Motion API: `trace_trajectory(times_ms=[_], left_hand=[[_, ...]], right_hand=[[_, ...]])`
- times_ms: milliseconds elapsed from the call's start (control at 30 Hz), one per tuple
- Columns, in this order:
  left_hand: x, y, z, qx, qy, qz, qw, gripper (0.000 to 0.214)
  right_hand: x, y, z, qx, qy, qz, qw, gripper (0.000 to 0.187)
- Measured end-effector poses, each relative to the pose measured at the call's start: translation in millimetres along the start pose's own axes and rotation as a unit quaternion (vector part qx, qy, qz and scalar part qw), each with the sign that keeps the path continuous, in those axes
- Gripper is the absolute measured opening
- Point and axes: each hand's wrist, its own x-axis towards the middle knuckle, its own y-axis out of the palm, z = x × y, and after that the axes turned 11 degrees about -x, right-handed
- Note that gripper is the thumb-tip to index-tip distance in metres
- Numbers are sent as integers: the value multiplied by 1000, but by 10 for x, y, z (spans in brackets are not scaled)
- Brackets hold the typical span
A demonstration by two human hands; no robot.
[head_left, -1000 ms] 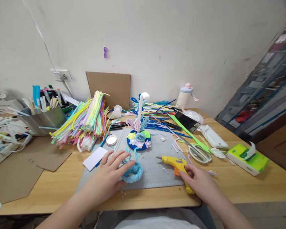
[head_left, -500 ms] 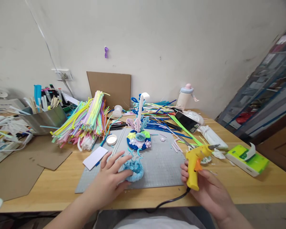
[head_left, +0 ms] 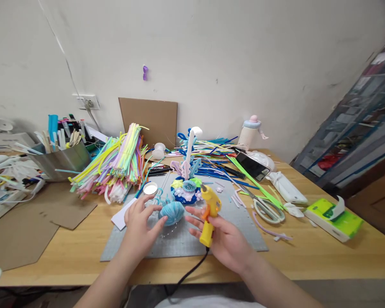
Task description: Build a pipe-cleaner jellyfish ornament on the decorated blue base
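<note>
My left hand holds a light-blue pipe-cleaner piece with curly tentacles tilted up above the grey cutting mat. My right hand grips a yellow hot glue gun upright, its nozzle pointing away from me, close to the right of the blue piece. The gun's black cord runs down toward me. Just behind both hands stands a decorated craft model on a dark-blue base with a white stalk.
A big pile of coloured pipe cleaners lies at the left back, a grey tool holder further left. Scissors, a phone, a green tissue pack, a cardboard sheet and a bottle sit around the mat.
My right hand picked the glue gun off the mat and carried it left to the middle. My left hand lifted and turned the blue piece so that its rounded side faces me.
</note>
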Motion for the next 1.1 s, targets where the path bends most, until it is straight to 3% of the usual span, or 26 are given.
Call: trace_trajectory(times_ms=[200,300,433,533,700,933,1100], left_hand=[[-32,-37,78,-16,33,6,999,30],[-44,-127,80,-32,126,81,988,30],[-26,-251,19,21,271,201,941,33],[6,-286,-44,23,316,251,915,30],[43,-244,-142,-51,269,250,929,15],[26,-131,-256,-220,165,225,935,12],[-44,-29,-202,-241,95,208,943,11]], right_hand=[[295,141,-124,-90,-12,-4,996,30],[340,151,-143,-105,-14,-1,994,32],[373,152,-150,-102,-14,-3,995,31],[398,162,-159,-88,-11,-5,996,31],[428,203,-155,-83,7,-9,996,30],[465,222,-162,-76,17,-4,997,32],[493,225,-158,-61,11,-14,998,33]])
